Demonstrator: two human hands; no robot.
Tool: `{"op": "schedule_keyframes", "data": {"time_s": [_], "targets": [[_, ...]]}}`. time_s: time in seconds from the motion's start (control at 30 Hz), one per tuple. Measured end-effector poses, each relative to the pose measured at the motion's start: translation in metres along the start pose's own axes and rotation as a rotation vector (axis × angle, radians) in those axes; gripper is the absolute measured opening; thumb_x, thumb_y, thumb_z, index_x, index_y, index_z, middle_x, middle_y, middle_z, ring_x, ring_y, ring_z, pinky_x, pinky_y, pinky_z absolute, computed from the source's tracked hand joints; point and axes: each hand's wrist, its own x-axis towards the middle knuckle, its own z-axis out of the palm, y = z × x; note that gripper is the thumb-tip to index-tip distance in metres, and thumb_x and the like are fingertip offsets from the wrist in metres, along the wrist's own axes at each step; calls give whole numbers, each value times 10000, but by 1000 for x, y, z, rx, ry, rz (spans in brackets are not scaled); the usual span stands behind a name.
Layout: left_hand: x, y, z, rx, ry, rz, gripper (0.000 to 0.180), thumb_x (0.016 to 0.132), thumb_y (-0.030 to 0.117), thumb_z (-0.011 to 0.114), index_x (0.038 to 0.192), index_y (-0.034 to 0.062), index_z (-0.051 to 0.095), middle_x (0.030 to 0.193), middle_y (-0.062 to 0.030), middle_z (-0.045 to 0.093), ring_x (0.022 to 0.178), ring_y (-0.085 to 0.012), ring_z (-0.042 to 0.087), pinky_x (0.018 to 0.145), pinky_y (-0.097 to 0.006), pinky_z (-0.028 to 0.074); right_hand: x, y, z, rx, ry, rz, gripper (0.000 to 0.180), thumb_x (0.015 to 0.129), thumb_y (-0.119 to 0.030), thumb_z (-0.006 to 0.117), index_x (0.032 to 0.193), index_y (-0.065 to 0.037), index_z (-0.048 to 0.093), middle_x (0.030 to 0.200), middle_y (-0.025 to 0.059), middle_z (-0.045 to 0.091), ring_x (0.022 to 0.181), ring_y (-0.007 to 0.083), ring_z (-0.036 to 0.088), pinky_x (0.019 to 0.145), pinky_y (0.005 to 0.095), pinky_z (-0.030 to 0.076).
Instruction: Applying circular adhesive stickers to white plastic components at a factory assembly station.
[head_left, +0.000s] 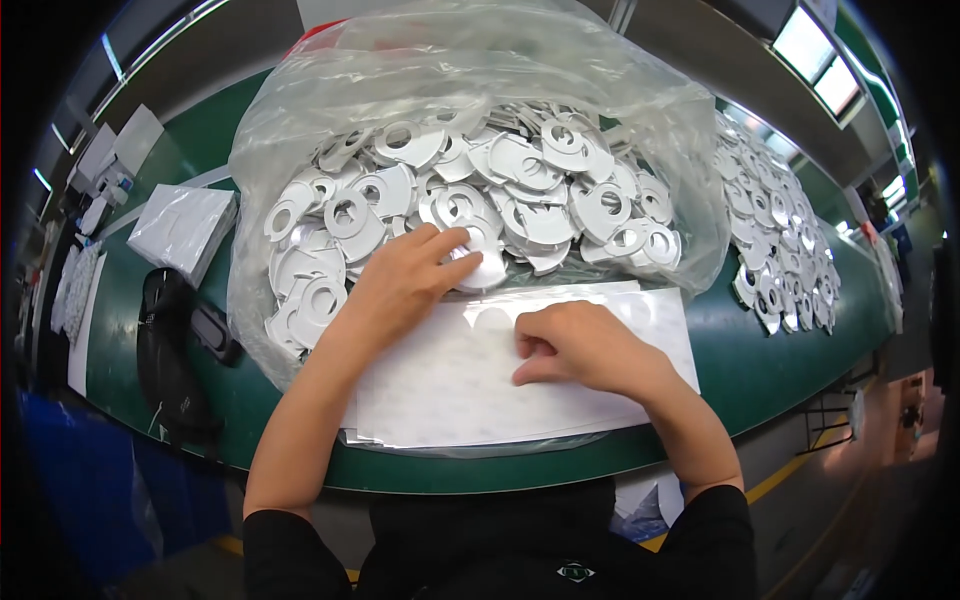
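My left hand [405, 280] holds a silvery flat metal part [484, 262] with a rounded end, thumb and fingers at its edge, at the front of a heap. Similar plates with round holes [540, 220] fill a large clear plastic bag [690, 130]. Above a stack of white sheets [440, 395] with faint marks hovers my right hand [590, 345]. Its fingers are curled in toward the thumb. Whatever lies between those fingertips, if anything, is too small or clear to make out.
Another heap of silvery parts [780, 225] lies on the green table [850, 330] to the right. At the left are a white wrapped packet [185, 232], a black pouch-like item [168, 350] and a small dark device [213, 333]. The table's curved front edge runs close to me.
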Motion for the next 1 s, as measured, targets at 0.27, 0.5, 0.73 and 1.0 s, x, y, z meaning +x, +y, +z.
{"op": "schedule_keyframes", "data": {"time_s": [0.27,0.5,0.73,1.0], "targets": [[-3,4,-30,-32,301,-321,357,689,-81,603,986,100,682,936,-81,610,765,-227,583,621,-294,462,-6,-2,2,30,104,-148,183,744,-207,704,822,-56,635,741,83,621,703,260,594,638,344,467],[-3,29,-23,-1365,264,-510,368,838,81,333,1034,-54,615,958,-106,633,860,-147,596,768,-253,472,-22,-25,14,-155,49,-197,213,742,-197,693,886,-58,621,835,74,591,840,267,579,673,372,469],[7,63,-3,-1736,263,-793,455,757,-35,690,1142,15,453,1053,-81,545,844,-127,584,700,-249,533,-20,-26,13,-126,22,-143,208,727,-159,697,879,-43,613,859,89,587,866,286,573,693,391,467],[9,72,16,-2159,233,-1022,437,855,17,599,1246,23,404,1108,-86,530,1084,-287,570,885,-383,525,-13,-22,21,-82,17,-151,260,678,-90,725,853,5,557,889,145,585,907,315,574,750,390,482]]}}
